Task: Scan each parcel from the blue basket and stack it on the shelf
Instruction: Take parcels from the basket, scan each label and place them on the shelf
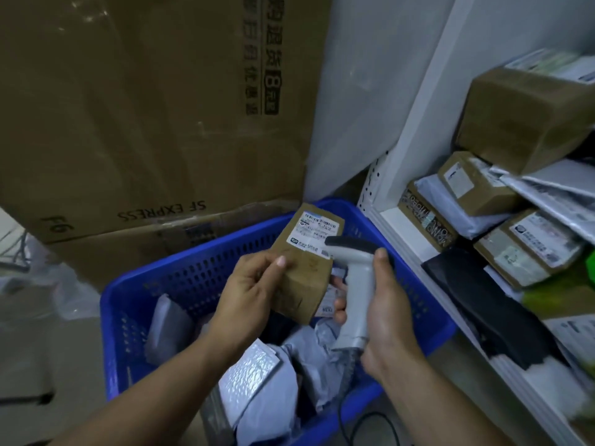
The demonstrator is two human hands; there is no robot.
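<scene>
Left hand point(249, 284) grips a small brown cardboard parcel point(302, 268) by its near end, with the thumb laid across the top face and the other fingers out of sight beneath it. It holds the parcel up over the blue basket point(193, 272). The parcel is tilted with its far end raised, and a white shipping label point(318, 230) with barcodes faces upward on that end.

Right hand point(386, 310) is wrapped round the handle of a grey handheld scanner point(357, 284), thumb up near the head. The scanner's dark head sits just beside the label at the parcel's right edge; whether it touches the parcel I cannot tell. A dark cable point(351, 426) runs down from the base of the handle past the basket's near rim.

Inside the basket lie more parcels: grey plastic mailing bags point(309, 358) and a white bubble mailer point(249, 375). To the right stands the white shelf point(399, 220), holding taped brown boxes point(521, 120), pale mailing bags and a black bag point(476, 294), piled on one another. Behind the basket stands a large brown carton point(145, 107) printed "SF EXPRESS".
</scene>
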